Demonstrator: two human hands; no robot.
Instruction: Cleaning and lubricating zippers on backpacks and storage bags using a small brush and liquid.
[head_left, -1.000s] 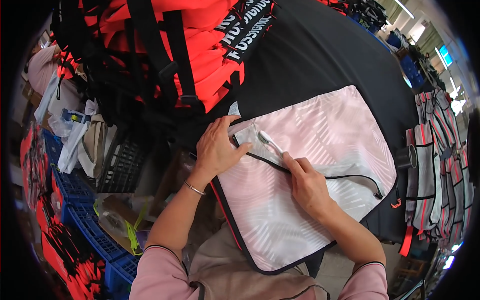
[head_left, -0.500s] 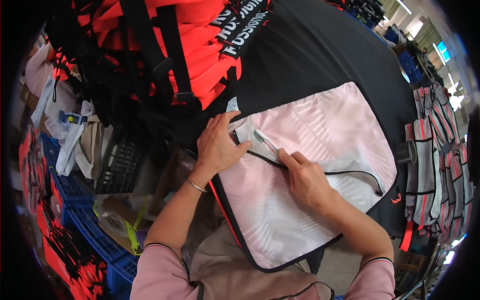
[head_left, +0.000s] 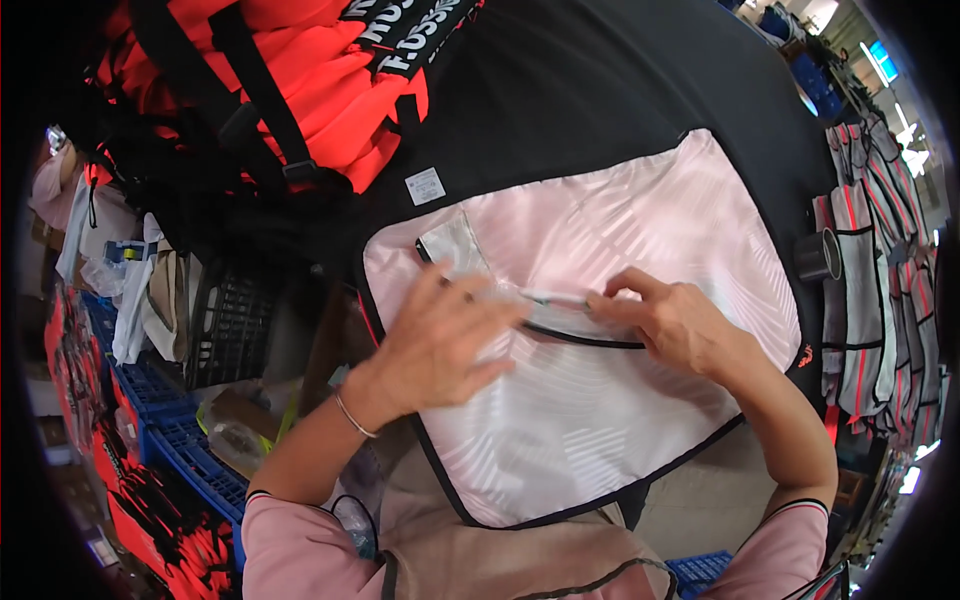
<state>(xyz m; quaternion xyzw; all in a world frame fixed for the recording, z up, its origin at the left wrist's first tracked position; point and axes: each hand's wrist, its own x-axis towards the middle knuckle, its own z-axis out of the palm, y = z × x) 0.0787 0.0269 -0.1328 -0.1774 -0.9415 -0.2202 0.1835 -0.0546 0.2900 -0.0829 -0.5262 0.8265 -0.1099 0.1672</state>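
A pale pink and white fabric panel (head_left: 570, 440) with black bound edges lies on black material in front of me. Across it runs a pocket opening (head_left: 580, 337) edged in black, with a light grey strip (head_left: 452, 238) at its left end. My right hand (head_left: 675, 320) is closed on the handle of a slim white toothbrush (head_left: 560, 297), held over the strip; its greenish head points left. My left hand (head_left: 440, 340) is blurred by motion, its fingers apart and holding nothing, over the panel's left part, just left of the brush head.
A heap of red and black bags (head_left: 290, 90) with straps stands at the far left. A white label (head_left: 425, 186) lies beyond the panel. Further left are a black crate (head_left: 230, 325) and blue crates (head_left: 190, 445). Grey strips with red lines (head_left: 860, 300) hang on the right, by a dark cup (head_left: 818, 255).
My left hand has let go of the panel's upper left corner and moved down and right. The toothbrush and my right hand have shifted right; the panel's corner and label now show.
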